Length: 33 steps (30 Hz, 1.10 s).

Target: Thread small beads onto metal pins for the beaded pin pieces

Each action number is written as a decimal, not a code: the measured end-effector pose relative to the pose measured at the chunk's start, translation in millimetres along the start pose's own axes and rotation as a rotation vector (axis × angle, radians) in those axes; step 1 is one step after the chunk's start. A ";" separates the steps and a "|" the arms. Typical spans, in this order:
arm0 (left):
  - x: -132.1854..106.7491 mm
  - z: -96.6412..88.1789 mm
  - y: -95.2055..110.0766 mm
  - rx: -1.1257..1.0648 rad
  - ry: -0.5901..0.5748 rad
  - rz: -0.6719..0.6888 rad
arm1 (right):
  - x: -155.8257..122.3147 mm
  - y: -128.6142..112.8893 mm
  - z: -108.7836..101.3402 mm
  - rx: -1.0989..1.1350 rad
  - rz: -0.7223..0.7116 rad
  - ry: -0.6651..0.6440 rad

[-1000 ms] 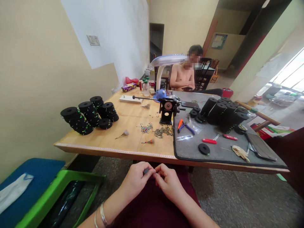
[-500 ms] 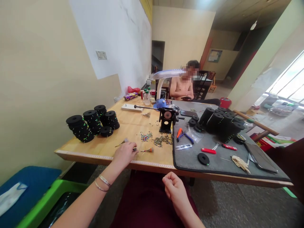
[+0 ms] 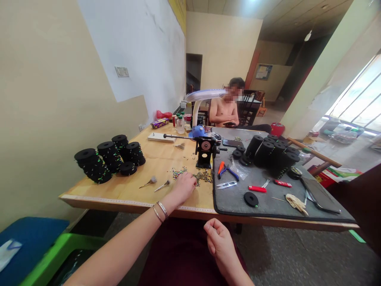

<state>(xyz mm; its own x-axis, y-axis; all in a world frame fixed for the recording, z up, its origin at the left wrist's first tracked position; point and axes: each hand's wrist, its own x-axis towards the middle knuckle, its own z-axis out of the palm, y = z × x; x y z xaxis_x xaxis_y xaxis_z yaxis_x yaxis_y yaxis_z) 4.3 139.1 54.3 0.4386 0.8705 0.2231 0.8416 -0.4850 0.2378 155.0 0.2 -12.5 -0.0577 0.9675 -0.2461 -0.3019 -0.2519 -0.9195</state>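
1. Lying just right of the left hand, small metal pieces spread left to right on the desk.
2. Fingers bend downward; whether they grasp anything, I cannot tell.
3. Right hand, farther from them, curls closed, contents unseen.

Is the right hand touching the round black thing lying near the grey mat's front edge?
Apart. In the head view, the table edge shows plainly between the right hand and the black disc.
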 end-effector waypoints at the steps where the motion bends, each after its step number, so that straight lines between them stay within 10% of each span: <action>1: 2.8 3.2 -0.4 0.008 -0.013 -0.004 | -0.5 0.3 -1.2 0.001 -0.004 0.000; 16: 11.2 13.9 0.2 0.023 -0.064 0.028 | -2.8 -3.2 0.1 0.041 -0.002 0.016; 24: -18.4 -14.3 9.4 -0.130 0.035 -0.010 | -8.6 -12.5 2.7 0.047 -0.082 0.031; 33: -119.3 25.2 48.2 -1.419 -0.029 -0.548 | -14.7 -1.3 12.9 -0.050 -0.104 -0.069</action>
<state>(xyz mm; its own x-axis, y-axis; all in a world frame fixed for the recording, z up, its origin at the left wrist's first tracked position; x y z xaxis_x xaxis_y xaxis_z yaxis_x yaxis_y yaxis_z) 0.4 13.9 15.3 0.2028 0.9574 -0.2056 -0.0847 0.2264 0.9704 144.0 -13.5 -3.7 -0.0946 0.9871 -0.1290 -0.2619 -0.1497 -0.9534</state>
